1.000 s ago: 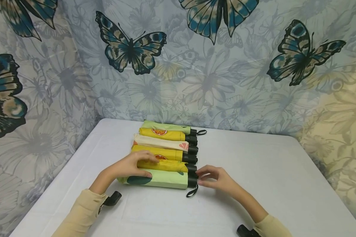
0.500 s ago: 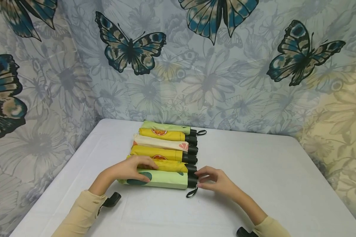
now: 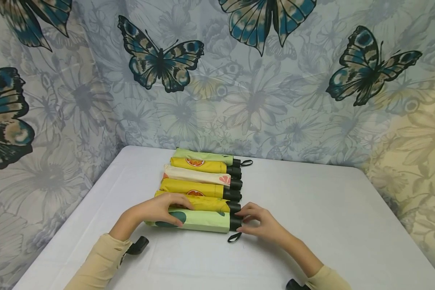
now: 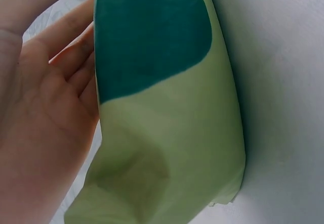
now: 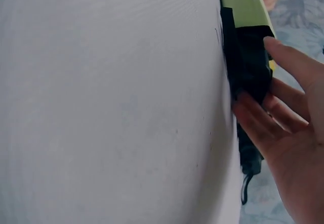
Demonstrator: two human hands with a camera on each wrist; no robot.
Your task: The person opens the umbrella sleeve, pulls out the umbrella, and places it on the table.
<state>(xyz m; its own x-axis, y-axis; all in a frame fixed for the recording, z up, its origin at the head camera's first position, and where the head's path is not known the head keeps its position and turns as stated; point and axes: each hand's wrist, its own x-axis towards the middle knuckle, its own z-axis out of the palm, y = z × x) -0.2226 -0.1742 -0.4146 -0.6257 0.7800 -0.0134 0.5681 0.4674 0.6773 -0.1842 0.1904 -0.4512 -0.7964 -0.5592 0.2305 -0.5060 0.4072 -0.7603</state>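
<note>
Folded umbrellas lie side by side in a row on the white table. Nearest the person is a light green umbrella (image 3: 206, 221) with dark green spots and a black handle (image 3: 235, 222). My left hand (image 3: 159, 209) grips its left part, thumb on the near side and fingers over the far side, beside a yellow umbrella (image 3: 212, 203). In the left wrist view the fingers pass behind the green fabric (image 4: 167, 133). At the other end, my right hand (image 3: 262, 223) holds the black handle between thumb and fingers; a black wrist loop (image 3: 234, 237) hangs out below.
Behind lie another yellow umbrella (image 3: 188, 187), a cream one (image 3: 197, 175), a yellow one with an orange slice (image 3: 210, 166) and a pale green one (image 3: 203, 155). The white table (image 3: 311, 209) extends right. A butterfly-print cloth (image 3: 257, 121) stands behind it.
My left fingers have come down slightly toward the near green umbrella. My right hand has shifted a little left, closer around its handle. The row of umbrellas stays in place.
</note>
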